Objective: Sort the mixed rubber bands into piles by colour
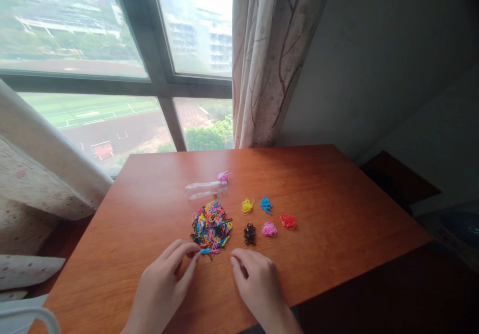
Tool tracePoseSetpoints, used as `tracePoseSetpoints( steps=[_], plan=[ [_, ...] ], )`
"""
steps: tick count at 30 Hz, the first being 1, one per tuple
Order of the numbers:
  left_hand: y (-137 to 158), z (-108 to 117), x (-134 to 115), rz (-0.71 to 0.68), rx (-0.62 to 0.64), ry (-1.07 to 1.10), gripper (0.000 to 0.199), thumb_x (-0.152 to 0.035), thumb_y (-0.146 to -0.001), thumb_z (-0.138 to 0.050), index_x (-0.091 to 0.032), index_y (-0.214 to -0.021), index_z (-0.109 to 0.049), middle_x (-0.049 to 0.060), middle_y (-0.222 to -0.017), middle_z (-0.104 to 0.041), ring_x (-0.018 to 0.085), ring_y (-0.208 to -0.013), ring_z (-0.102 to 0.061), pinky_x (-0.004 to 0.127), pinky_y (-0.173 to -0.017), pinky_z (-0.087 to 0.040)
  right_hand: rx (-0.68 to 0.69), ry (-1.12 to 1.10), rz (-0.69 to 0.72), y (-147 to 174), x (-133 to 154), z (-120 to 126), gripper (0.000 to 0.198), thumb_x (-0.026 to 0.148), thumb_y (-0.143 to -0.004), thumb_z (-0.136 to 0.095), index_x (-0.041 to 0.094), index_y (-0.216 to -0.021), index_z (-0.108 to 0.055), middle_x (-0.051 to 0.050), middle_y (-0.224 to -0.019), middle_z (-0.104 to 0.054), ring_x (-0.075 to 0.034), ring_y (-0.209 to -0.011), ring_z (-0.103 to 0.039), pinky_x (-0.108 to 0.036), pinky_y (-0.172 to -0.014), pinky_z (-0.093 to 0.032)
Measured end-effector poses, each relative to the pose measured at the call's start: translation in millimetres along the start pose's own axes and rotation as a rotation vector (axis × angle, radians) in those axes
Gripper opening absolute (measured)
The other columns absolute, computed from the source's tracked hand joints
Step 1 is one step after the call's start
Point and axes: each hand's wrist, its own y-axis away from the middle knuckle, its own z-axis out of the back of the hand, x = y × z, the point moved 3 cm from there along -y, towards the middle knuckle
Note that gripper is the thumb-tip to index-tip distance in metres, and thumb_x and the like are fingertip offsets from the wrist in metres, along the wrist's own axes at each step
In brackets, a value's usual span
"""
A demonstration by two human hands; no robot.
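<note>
A mixed heap of small coloured rubber bands (211, 225) lies on the wooden table (337, 214). To its right sit little sorted piles: yellow (247, 206), blue (265, 205), red (288, 221), pink (269, 229) and black (249, 234). My left hand (168, 279) rests with its fingertips touching the near edge of the mixed heap. My right hand (256, 281) lies on the table just below the black pile, fingers curled; whether it holds a band is hidden. A clear plastic bottle (205, 189) lies on its side behind the heap, a pink cap (223, 176) by its mouth.
A window (112, 50) and a patterned curtain (269, 60) stand behind the table. A cushion or bedding (33, 184) lies at the left. The table's right edge drops off to dark floor and a low wooden piece (400, 174).
</note>
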Motion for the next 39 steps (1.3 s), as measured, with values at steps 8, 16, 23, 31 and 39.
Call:
tracePoseSetpoints(
  steps=[8,16,23,31,39],
  plan=[
    [-66.9,-18.8,-46.9,-0.091,0.186,-0.118,0.02,-0.024,-0.094,-0.048,-0.023,-0.088,-0.066,0.002,-0.089,-0.07,0.014,-0.076,-0.068,0.021,-0.065,-0.049,0.014,0.018,0.032,-0.2,1.1,1.2,0.024,0.02,-0.096,-0.044,0.023,-0.089,-0.067,-0.001,-0.074,-0.07,-0.016,-0.069,-0.067,-0.021,-0.065,-0.042],
    [-145.9,-83.8,-89.0,-0.17,0.432,-0.246,0.019,-0.024,-0.097,-0.05,-0.019,-0.093,-0.068,0.005,-0.094,-0.069,0.019,-0.084,-0.069,0.03,-0.071,-0.053,0.0,0.026,0.034,-0.7,0.3,1.0,0.024,0.019,-0.095,-0.044,0.023,-0.085,-0.065,-0.001,-0.072,-0.069,-0.015,-0.067,-0.067,-0.021,-0.065,-0.042],
    [-160.9,-109.0,-83.2,-0.141,0.574,-0.299,0.034,-0.035,-0.094,-0.06,-0.018,-0.124,-0.058,0.009,-0.125,-0.061,0.021,-0.105,-0.063,0.043,-0.088,-0.055,-0.002,-0.028,0.024,-1.0,1.3,2.4,0.023,0.016,-0.091,-0.045,0.022,-0.087,-0.067,-0.002,-0.074,-0.069,-0.017,-0.069,-0.067,-0.022,-0.066,-0.043],
    [-160.6,-89.0,-81.3,-0.134,0.469,-0.292,0.019,-0.03,-0.096,-0.055,-0.019,-0.107,-0.065,0.005,-0.107,-0.068,0.019,-0.092,-0.067,0.036,-0.078,-0.055,0.006,-0.044,0.01,1.7,0.5,1.2,0.024,0.016,-0.091,-0.044,0.023,-0.09,-0.067,-0.002,-0.077,-0.071,-0.016,-0.071,-0.067,-0.023,-0.068,-0.042],
    [-107.7,-24.2,-46.3,-0.048,0.293,-0.264,0.017,-0.026,-0.094,-0.049,-0.023,-0.092,-0.066,0.002,-0.094,-0.071,0.019,-0.082,-0.069,0.027,-0.065,-0.047,0.004,0.018,-0.006,1.6,-0.9,-0.8,0.024,0.017,-0.092,-0.045,0.023,-0.098,-0.067,-0.002,-0.081,-0.072,-0.017,-0.074,-0.068,-0.023,-0.069,-0.042]
  ],
)
